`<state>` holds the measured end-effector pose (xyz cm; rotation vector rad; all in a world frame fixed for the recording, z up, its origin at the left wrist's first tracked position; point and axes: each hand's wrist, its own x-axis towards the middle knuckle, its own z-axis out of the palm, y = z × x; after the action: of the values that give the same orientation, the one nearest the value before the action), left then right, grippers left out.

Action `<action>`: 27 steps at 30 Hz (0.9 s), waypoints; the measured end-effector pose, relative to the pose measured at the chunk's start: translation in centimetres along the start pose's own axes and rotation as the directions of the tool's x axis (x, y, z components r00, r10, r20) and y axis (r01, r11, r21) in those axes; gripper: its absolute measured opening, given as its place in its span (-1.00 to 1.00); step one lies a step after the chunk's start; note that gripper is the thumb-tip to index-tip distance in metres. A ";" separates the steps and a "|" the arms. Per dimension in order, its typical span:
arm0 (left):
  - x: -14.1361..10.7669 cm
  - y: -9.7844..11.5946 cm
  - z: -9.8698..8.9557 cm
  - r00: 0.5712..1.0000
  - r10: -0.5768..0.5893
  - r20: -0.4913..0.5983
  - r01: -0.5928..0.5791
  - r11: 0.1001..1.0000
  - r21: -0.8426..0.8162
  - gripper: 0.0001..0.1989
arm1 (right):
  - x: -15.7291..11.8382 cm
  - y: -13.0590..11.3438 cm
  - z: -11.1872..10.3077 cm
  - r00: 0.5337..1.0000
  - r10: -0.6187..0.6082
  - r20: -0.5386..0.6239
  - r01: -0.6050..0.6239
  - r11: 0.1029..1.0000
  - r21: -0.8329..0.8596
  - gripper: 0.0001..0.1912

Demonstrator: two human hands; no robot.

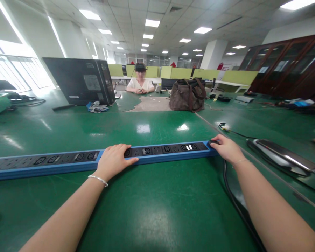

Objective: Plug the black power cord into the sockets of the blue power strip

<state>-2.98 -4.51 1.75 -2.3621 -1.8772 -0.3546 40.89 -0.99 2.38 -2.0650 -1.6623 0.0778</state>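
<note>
A long blue power strip with black sockets lies across the green table, running off the left edge of the head view. My left hand grips it across its middle, thumb on the near side and fingers over the far side. At the strip's right end, my right hand pinches a small black part, mostly covered by the fingers. A black cable runs from below that end toward the bottom edge.
Beyond the strip stand a black computer case, gloves and a brown bag. A silver and black device with cables lies at right. Across the table sits a person.
</note>
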 end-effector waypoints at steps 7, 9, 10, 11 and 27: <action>0.0 0.0 0.1 1.000 0.001 -0.008 -0.001 1.000 0.006 -0.36 | 0.2 -0.4 -0.2 0.999 -0.001 0.033 0.005 0.994 -0.106 -0.77; 0.0 0.0 0.2 1.000 0.005 -0.016 -0.004 1.000 0.013 -0.36 | 0.4 -0.8 -0.4 0.998 0.029 0.048 -0.020 0.981 -0.191 -0.78; 0.0 -0.1 0.2 1.000 0.005 -0.018 -0.005 1.000 0.016 -0.36 | 0.5 -1.0 -0.5 0.998 0.036 0.044 -0.026 0.975 -0.221 -0.79; -0.1 -0.1 0.2 1.000 0.006 -0.020 -0.005 1.000 0.018 -0.36 | 0.4 -1.0 -0.5 0.999 0.033 0.037 -0.023 0.973 -0.231 -0.79; -0.1 0.0 0.1 1.000 0.015 -0.006 -0.015 1.000 0.025 -0.34 | -0.2 -1.5 -0.7 0.997 0.000 0.072 0.017 0.972 -0.234 -0.73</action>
<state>-2.98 -4.55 1.69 -2.3553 -1.8496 -0.3348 39.75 -1.15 3.53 -2.2514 -1.7979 -0.0502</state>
